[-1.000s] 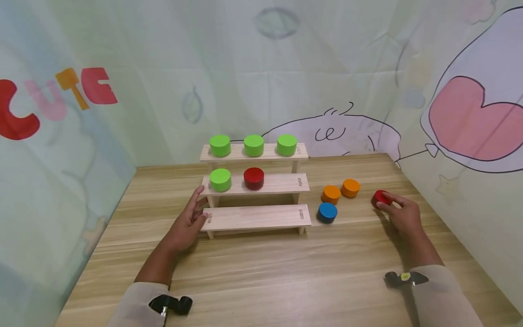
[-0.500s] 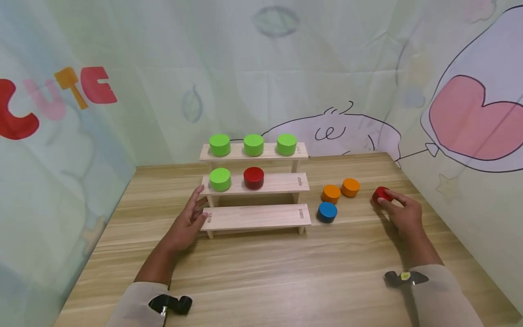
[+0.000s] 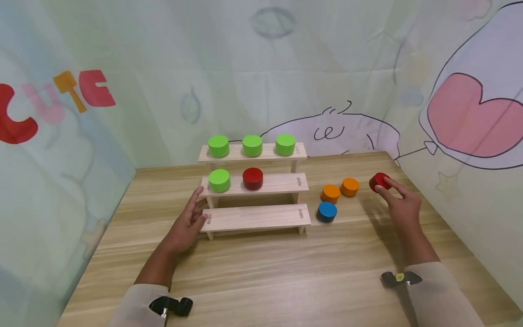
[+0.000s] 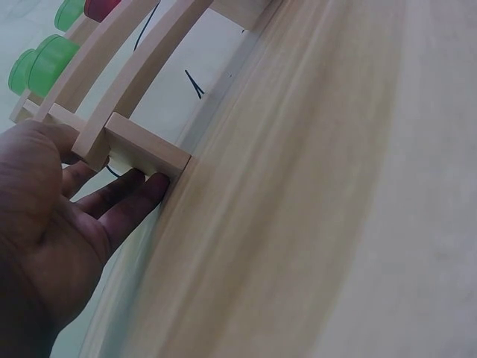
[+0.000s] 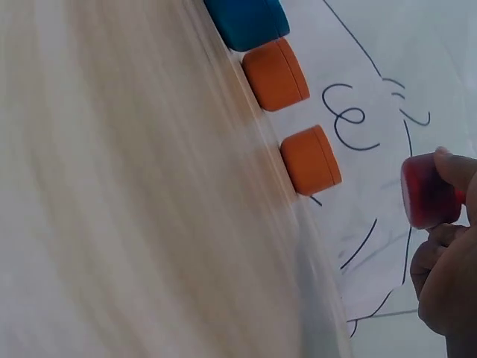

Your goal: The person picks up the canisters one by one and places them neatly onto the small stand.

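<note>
My right hand [image 3: 404,209] pinches a red round block [image 3: 377,181] between thumb and fingers, raised off the table; the right wrist view shows the same red block [image 5: 431,192] clear of the tabletop. My left hand [image 3: 185,227] rests against the left end of a three-tier wooden stand [image 3: 261,217], its thumb by the lowest shelf. In the left wrist view, fairly straight fingers [image 4: 138,198] touch the stand's end leg [image 4: 147,145]. Three green blocks [image 3: 252,146] sit on the top shelf. A green block [image 3: 219,180] and a red block [image 3: 253,178] stand on the middle shelf.
Right of the stand, two orange blocks [image 3: 330,193] and a blue block [image 3: 327,212] lie on the wooden table [image 3: 261,281]. A printed cloth [image 3: 163,81] hangs around the table's back and sides. Each sleeve carries a small black device [image 3: 173,305].
My right hand has lifted the red block from the tabletop and shifted it slightly away from me. My left hand stays at the stand's left end. The head view has tilted slightly.
</note>
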Action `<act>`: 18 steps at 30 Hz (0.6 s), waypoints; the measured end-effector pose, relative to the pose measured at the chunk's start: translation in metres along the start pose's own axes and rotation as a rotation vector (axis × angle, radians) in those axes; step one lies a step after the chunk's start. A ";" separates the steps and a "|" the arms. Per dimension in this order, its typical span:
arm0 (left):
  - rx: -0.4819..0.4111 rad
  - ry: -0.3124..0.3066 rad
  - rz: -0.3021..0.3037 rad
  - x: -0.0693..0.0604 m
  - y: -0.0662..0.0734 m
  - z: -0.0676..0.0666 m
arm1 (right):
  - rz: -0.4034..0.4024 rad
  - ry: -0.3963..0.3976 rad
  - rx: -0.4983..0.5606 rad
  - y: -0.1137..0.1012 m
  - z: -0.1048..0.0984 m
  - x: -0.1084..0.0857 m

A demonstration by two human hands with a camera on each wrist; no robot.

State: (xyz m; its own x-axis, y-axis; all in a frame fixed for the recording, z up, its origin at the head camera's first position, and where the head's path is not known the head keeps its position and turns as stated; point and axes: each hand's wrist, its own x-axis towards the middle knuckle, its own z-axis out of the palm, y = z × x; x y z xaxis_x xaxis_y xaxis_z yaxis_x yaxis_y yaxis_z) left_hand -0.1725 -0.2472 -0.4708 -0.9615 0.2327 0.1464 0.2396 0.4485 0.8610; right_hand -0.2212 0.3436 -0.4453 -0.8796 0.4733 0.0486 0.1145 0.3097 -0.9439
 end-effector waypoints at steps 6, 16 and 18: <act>-0.005 0.001 0.004 0.000 0.000 -0.001 | -0.120 0.042 0.131 -0.016 0.013 -0.009; -0.029 -0.004 0.008 0.000 -0.002 -0.001 | -0.421 -0.008 0.111 -0.052 0.042 -0.029; -0.032 -0.006 0.006 0.000 -0.002 0.000 | -0.447 -0.018 0.136 -0.059 0.047 -0.032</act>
State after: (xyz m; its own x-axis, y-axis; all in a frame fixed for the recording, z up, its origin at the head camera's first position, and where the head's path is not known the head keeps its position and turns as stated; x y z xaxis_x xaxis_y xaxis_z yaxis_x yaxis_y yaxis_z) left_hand -0.1730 -0.2486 -0.4725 -0.9590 0.2411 0.1489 0.2413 0.4194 0.8751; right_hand -0.2216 0.2715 -0.4060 -0.8370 0.3033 0.4555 -0.3380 0.3681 -0.8662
